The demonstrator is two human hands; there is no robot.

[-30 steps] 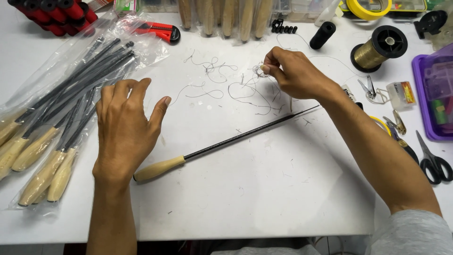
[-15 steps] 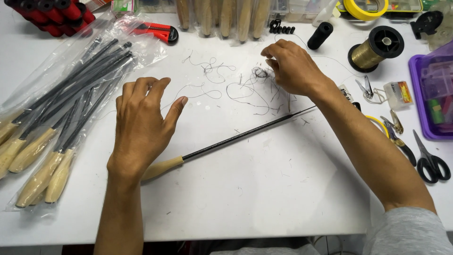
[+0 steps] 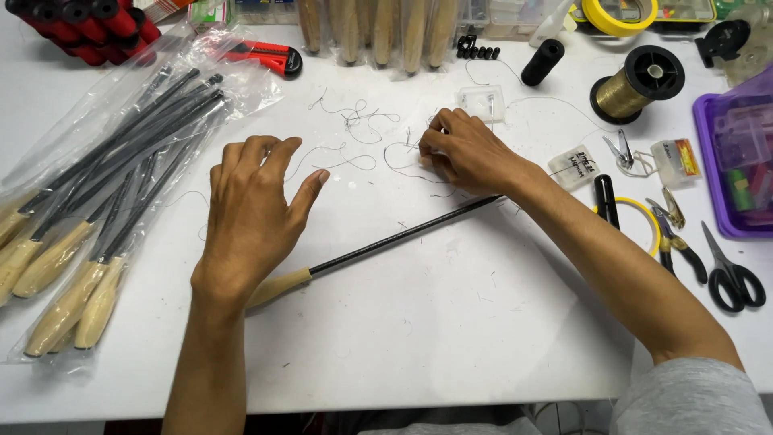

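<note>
Head view looks down on a white tabletop (image 3: 451, 338) that carries everything. Along its left edge lies a clear plastic bag of long dark rods with pale wooden handles (image 3: 105, 201), slanting from the near left toward the far side. One loose rod with a wooden handle (image 3: 378, 246) lies diagonally across the middle, its handle end partly under the left wrist and its tip close to the right wrist. At the right edge sits a purple plastic box (image 3: 729, 161), and nearer the front along that edge lie black scissors (image 3: 733, 278) beside small pliers (image 3: 680, 242). Toward the far right corner stands a spool of gold wire (image 3: 640, 84), with a black cylinder (image 3: 542, 62) just left of it. A red utility knife (image 3: 266, 56) lies at the far edge, left of centre. The left hand (image 3: 254, 213) hovers or rests flat near the middle, open, fingers spread, holding nothing. The right hand (image 3: 471, 153) is curled, fingertips pinched on the thin dark thread scraps (image 3: 354, 137) scattered over the far-middle of the tabletop, between the two hands.
</note>
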